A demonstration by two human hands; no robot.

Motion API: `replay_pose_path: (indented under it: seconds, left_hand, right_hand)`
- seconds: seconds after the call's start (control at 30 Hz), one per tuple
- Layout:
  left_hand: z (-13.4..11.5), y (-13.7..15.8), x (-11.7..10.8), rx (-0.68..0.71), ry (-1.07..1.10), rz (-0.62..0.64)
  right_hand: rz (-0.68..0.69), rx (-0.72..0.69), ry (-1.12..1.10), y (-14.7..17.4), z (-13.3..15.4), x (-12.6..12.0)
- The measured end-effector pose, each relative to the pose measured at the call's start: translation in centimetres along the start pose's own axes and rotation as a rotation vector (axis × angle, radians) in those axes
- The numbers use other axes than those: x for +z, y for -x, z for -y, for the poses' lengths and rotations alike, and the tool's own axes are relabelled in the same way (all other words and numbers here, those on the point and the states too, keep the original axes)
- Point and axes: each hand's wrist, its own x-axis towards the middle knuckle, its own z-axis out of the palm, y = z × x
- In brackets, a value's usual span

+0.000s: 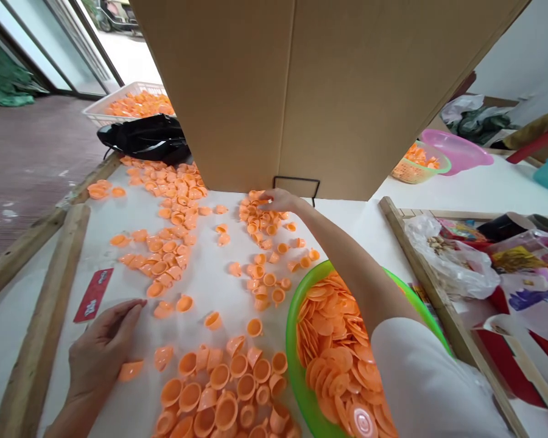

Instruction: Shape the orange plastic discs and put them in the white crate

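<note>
"Where to begin?"

"With the orange cups: heaped at 12 o'clock on the white bench, just under the fingers of the right hand. Also strewn loosely from 10 o'clock down to 8, and packed in a thick crowd near 6, mostly with mouths up."

"And posed how, on the right?"

"Stretched far forward, with the forearm slanting from 5 o'clock up to 12, above a green basin full of orange discs. Bent at the wrist, with fingers dipping to the heap. Impossible to tell whether spread, pressed together or pinching a cup."

"On the left?"

"Held low at 8 o'clock, pointing up toward 1. Curled, with thumb and forefinger pressed together at the tips, for the left hand. Near a red label, and just beside an orange piece."

"Farther out?"

"At 12, up against a large cardboard box. At 10, past a black bag, to a white basket. Between 2 and 3, to a light-green basket beside a pink basin."
</note>
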Motion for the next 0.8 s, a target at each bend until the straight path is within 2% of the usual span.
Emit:
replay_pose_path:
  seconds: [0.07, 0.13, 0.27, 0.33, 0.37, 0.47, 0.6, 0.7, 0.8]
  left_hand:
    - [0.2, 0.0, 0.1, 0.008, 0.024, 0.000]
    - [0.3, -0.1, 0.3, 0.011, 0.028, -0.005]
    - [0.4, -0.3, 0.5, -0.007, -0.016, -0.004]
    - [0.5, -0.4, 0.6, 0.002, -0.027, 0.004]
    - [0.5, -0.5, 0.7, 0.008, -0.031, 0.006]
    - [0.3, -0.6, 0.8, 0.005, -0.045, 0.001]
    - [0.2, -0.8, 1.1, 0.007, 0.001, -0.003]
    - [0.3, -1.0, 1.4, 0.025, 0.015, 0.005]
    - [0.2, -1.0, 1.6, 0.046, 0.006, 0.003]
  right_hand:
    - [0.088, -0.102, -0.129, 1.2, 0.8, -0.9]
    - [0.176, -0.104, -0.206, 2.7, 0.6, -2.4]
    - [0.200, 0.225, -0.048, 6.1, -2.4, -4.7]
    - [0.200, 0.359, -0.022, 7.4, -3.9, -4.6]
    - [0.204, 0.383, -0.046, 7.9, -4.3, -4.1]
    - [0.228, 0.292, -0.159, 8.5, -3.3, -1.5]
    - [0.387, 0.037, -0.226, 8.1, 1.2, 1.3]
    - [0.386, -0.020, -0.181, 8.5, 2.9, 0.4]
    - [0.226, 0.111, -0.043, 10.3, 1.3, -2.4]
